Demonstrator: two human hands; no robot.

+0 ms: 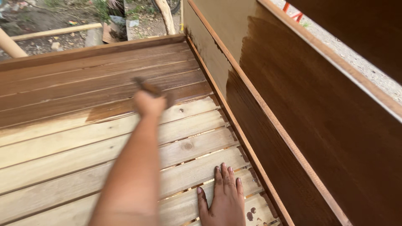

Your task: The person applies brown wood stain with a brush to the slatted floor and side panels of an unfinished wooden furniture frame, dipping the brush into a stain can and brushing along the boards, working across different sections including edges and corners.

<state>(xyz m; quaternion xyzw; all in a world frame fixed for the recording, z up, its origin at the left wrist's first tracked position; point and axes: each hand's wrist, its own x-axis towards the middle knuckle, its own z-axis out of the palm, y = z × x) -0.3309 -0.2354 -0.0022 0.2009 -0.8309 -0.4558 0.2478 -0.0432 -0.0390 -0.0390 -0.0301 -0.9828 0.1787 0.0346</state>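
The left hand (148,103) is clenched on a brush (153,89), held at the edge between the dark stained slats (96,79) and the bare slats (83,142); the right hand (224,196) lies flat and released on a bare slat near the stained side panel (310,125), grasping nothing; stain could drip through the gaps or leave lap marks where the wet edge dries unevenly; the flat palm risks smearing the dark spots (250,214) beside it, or picking up stain from the panel; the brush is motion-blurred, so its bristles and load cannot be made out; the left forearm covers several slats; the panel's lower end is cut off
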